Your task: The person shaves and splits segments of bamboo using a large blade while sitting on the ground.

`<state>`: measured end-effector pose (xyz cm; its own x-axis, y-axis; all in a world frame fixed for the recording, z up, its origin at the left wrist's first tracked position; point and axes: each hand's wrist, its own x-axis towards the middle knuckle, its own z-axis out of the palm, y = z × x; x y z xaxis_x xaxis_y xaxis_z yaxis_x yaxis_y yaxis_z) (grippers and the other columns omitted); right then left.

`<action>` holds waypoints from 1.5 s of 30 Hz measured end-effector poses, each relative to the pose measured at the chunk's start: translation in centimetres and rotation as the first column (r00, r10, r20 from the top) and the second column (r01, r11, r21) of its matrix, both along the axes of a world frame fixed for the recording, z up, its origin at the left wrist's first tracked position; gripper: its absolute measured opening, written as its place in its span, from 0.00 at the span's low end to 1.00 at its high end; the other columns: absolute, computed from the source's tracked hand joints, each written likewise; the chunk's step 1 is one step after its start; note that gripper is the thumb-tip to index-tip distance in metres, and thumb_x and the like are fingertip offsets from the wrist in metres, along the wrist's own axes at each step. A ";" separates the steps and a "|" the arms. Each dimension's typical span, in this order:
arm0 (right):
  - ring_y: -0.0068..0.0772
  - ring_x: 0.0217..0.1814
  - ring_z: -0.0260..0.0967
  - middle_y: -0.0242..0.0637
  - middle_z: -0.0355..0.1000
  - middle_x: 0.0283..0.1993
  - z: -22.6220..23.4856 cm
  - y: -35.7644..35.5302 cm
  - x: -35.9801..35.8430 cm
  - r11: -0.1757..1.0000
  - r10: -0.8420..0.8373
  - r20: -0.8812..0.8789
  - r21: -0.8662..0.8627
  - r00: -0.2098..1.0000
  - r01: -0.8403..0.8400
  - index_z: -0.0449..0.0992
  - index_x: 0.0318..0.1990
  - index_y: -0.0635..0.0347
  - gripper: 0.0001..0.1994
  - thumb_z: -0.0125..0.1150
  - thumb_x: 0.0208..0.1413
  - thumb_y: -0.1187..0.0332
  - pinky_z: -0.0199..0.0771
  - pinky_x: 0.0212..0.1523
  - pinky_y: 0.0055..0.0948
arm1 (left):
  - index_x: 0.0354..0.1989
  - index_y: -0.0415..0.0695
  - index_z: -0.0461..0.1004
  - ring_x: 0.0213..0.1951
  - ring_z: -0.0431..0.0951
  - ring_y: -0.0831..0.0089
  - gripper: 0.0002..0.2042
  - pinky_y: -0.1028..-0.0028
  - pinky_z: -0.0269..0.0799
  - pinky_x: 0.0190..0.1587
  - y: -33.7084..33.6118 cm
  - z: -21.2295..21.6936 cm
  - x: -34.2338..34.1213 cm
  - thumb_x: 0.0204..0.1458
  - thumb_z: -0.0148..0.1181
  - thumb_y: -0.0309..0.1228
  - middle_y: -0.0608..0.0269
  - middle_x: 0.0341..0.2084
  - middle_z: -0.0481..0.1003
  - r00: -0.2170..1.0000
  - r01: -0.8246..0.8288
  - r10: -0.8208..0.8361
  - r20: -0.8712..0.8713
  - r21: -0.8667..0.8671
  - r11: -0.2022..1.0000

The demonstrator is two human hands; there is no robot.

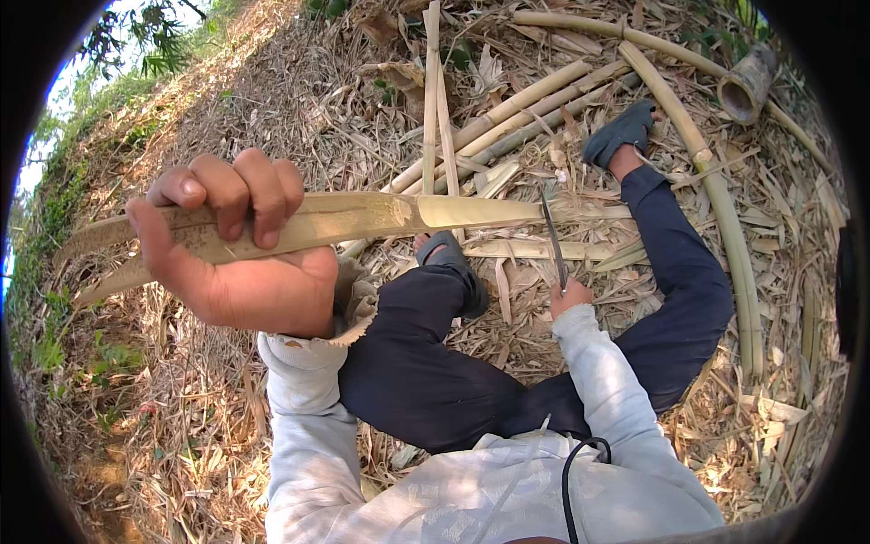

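Observation:
My left hand (258, 286) is raised at the left, its fingers curled over a long split bamboo strip (362, 220). The strip lies nearly level across the view, and its left end forks into two tails. A paler, shaved-looking face shows on its right part. Lower down and to the right, my right hand (571, 297) is closed round the handle of a knife (555, 243). Its thin dark blade points up and away, and its upper part meets or overlaps the strip near the pale section. Whether the edge bites into the bamboo, I cannot tell.
Several bamboo poles (535, 98) lie ahead, with two upright-looking slats (430, 100) across them. A curved bamboo length (725, 218) runs down the right, near a hollow bamboo section (748, 86). My legs are spread, with sandals (621, 136) on dry leaves and shavings (181, 408).

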<state>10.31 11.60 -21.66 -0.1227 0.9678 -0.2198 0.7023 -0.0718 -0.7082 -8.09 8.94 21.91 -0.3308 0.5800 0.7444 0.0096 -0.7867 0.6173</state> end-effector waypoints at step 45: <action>0.55 0.24 0.72 0.50 0.71 0.21 13.9 -4.2 2.3 0.938 0.223 -0.377 0.333 0.899 -0.093 0.75 0.37 0.62 0.13 0.54 0.63 0.61 0.70 0.26 0.45 | 0.31 0.50 0.61 0.16 0.52 0.82 0.13 0.76 0.48 0.23 -2.8 -0.7 1.8 0.64 0.43 0.43 0.72 0.15 0.57 0.909 0.315 -0.350 -0.228 -0.175 0.933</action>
